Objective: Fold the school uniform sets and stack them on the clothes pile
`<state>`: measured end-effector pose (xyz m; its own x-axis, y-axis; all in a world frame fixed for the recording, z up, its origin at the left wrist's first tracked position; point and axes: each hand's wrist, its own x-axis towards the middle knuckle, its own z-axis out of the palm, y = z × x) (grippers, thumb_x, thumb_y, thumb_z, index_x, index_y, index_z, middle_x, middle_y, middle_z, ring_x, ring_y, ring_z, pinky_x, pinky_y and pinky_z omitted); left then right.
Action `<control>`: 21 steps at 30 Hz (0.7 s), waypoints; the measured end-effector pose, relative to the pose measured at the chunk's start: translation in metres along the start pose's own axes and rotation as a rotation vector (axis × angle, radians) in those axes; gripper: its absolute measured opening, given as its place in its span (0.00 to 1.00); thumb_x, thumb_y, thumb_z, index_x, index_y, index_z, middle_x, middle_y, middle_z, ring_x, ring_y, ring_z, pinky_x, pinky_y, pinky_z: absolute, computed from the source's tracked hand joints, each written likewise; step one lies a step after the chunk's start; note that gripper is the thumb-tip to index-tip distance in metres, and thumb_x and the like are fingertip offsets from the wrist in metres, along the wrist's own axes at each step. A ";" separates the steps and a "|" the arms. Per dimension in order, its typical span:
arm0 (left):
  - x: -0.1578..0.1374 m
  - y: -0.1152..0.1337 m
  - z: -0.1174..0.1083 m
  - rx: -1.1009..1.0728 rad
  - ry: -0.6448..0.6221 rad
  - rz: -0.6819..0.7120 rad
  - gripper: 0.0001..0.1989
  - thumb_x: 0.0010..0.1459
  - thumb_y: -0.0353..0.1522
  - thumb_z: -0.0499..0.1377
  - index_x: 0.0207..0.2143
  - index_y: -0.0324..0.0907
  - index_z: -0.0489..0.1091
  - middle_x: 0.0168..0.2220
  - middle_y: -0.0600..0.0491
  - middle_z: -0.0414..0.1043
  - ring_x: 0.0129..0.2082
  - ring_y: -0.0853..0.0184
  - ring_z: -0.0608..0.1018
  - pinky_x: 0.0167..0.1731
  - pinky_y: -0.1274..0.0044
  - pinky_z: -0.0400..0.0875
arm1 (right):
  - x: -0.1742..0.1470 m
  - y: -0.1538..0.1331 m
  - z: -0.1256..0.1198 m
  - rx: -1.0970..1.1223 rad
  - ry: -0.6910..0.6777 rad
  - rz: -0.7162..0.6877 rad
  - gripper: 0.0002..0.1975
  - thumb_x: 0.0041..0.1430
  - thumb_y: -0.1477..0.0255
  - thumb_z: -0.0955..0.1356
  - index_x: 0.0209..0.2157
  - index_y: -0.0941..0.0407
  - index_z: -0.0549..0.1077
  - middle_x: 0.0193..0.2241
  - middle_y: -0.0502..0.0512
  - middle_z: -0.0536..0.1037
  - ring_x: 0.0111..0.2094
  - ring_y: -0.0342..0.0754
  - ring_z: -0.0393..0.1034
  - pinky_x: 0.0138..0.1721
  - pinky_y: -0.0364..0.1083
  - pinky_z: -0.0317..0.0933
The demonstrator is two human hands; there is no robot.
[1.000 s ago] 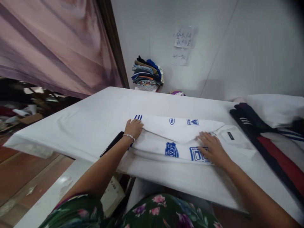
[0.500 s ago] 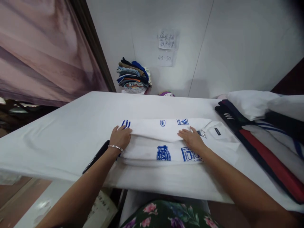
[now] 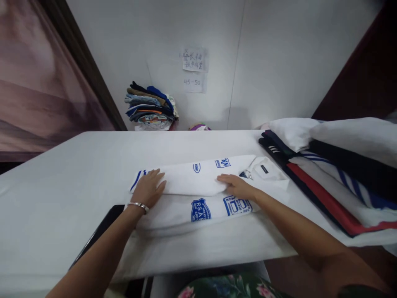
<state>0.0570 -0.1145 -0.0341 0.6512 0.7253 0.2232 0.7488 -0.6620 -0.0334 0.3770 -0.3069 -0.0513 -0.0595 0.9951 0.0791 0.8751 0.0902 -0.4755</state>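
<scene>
A white jacket (image 3: 182, 182) with blue printed patches and a collar label lies partly folded on the white table (image 3: 102, 165). One sleeve, with blue stripes at its cuff, is laid lengthwise across the body. My left hand (image 3: 151, 188), wearing a silver bracelet, rests flat on the sleeve near the cuff, fingers spread. My right hand (image 3: 237, 186) lies on the garment below the zip and collar, its fingers stretched out and touching the cloth. By my left forearm a flat dark object (image 3: 107, 223) sits on the table, partly covered.
A stack of folded clothes (image 3: 151, 105) stands at the far edge by the wall. More garments, including a red and black one (image 3: 322, 196) and white ones (image 3: 291, 128), are heaped at the right. Handwritten paper signs (image 3: 194, 60) hang on the wall. A pink curtain (image 3: 46, 82) hangs at left.
The view has swung to the right. My left hand has opened out flat near the cuff, and the sleeve's lower edge has shifted toward me at the cuff end.
</scene>
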 end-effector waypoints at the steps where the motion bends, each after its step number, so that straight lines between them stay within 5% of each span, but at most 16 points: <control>1: 0.004 0.003 0.006 0.014 -0.018 0.016 0.25 0.60 0.39 0.46 0.56 0.38 0.66 0.62 0.45 0.60 0.62 0.56 0.60 0.59 0.65 0.54 | 0.004 0.004 -0.006 0.006 0.045 0.004 0.26 0.56 0.75 0.62 0.58 0.55 0.65 0.60 0.55 0.65 0.62 0.51 0.55 0.63 0.55 0.48; 6: 0.012 0.007 0.032 0.075 -0.246 0.038 0.26 0.62 0.39 0.45 0.59 0.40 0.62 0.63 0.46 0.58 0.64 0.55 0.57 0.59 0.59 0.51 | 0.031 0.045 -0.042 -0.244 0.167 0.333 0.23 0.65 0.66 0.57 0.59 0.54 0.64 0.61 0.54 0.62 0.63 0.51 0.52 0.63 0.52 0.47; 11: 0.010 0.005 0.036 0.115 -0.257 0.054 0.26 0.62 0.38 0.43 0.60 0.41 0.61 0.63 0.46 0.57 0.64 0.56 0.56 0.60 0.59 0.49 | 0.044 0.093 -0.064 -0.306 0.136 0.571 0.25 0.63 0.61 0.58 0.59 0.55 0.63 0.59 0.59 0.65 0.62 0.57 0.54 0.60 0.57 0.48; 21: 0.011 0.005 0.039 0.121 -0.228 0.051 0.25 0.62 0.37 0.43 0.60 0.44 0.62 0.63 0.48 0.57 0.64 0.57 0.58 0.59 0.59 0.51 | 0.017 0.134 -0.067 -0.379 0.129 0.649 0.20 0.63 0.60 0.59 0.42 0.56 0.76 0.45 0.60 0.78 0.49 0.53 0.68 0.51 0.51 0.50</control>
<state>0.0727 -0.1018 -0.0698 0.6891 0.7246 -0.0069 0.7147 -0.6813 -0.1583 0.5248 -0.2806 -0.0551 0.5589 0.8292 -0.0010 0.8221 -0.5543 -0.1298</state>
